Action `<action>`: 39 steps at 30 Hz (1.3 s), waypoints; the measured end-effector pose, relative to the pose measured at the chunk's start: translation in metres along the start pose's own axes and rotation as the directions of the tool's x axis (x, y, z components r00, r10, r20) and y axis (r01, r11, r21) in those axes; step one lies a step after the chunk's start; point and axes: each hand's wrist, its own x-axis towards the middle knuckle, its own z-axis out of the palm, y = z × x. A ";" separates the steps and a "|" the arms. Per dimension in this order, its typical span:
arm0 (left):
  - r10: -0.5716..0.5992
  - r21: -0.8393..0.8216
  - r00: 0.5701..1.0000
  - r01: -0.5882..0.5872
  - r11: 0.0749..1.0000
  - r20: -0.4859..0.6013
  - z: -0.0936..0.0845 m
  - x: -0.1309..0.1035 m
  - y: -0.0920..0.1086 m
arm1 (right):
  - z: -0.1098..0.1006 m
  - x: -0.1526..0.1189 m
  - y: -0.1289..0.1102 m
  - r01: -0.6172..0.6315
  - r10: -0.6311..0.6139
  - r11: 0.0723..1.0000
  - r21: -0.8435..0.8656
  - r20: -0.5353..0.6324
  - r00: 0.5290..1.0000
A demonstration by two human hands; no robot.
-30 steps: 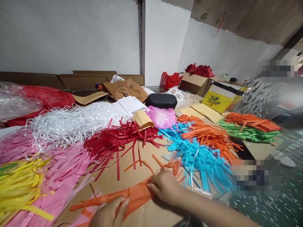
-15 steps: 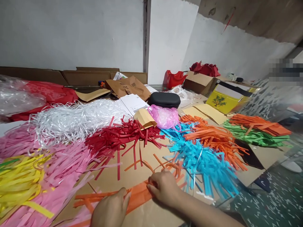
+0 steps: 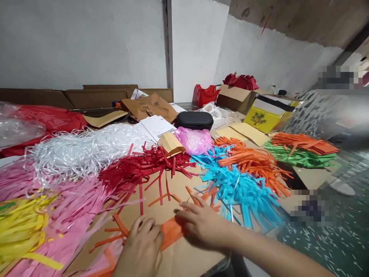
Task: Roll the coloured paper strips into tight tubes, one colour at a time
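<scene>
Orange fringed tissue-paper strip [image 3: 170, 232] lies pressed flat under spread left hand [image 3: 142, 246] and right hand [image 3: 201, 225]; sliding palms risks tearing it.

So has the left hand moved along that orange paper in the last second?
Yes. The left hand slid right along the orange paper, toward the right hand and the red strips.
</scene>
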 end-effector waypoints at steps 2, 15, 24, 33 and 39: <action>-0.045 0.055 0.999 0.046 0.997 -0.022 0.002 -0.002 0.010 | 0.003 0.001 0.006 -0.045 0.046 0.998 0.040 -0.016 0.999; -0.170 -0.092 0.949 0.151 0.984 -0.264 0.032 -0.021 0.003 | 0.039 0.014 -0.010 -0.160 0.160 0.987 0.015 -0.051 0.986; 0.012 -0.132 0.948 -0.057 0.990 -0.317 0.027 -0.030 -0.038 | 0.034 0.005 0.018 -0.311 0.336 0.881 0.357 -0.007 0.942; 0.057 -0.155 0.939 -0.116 0.981 -0.341 0.028 -0.030 -0.048 | 0.031 -0.006 0.025 -0.244 0.297 0.885 0.396 -0.076 0.952; 0.032 -0.126 0.864 -0.109 0.986 -0.502 0.044 -0.037 -0.038 | 0.030 -0.008 0.005 -0.013 0.022 0.999 0.050 -0.196 0.980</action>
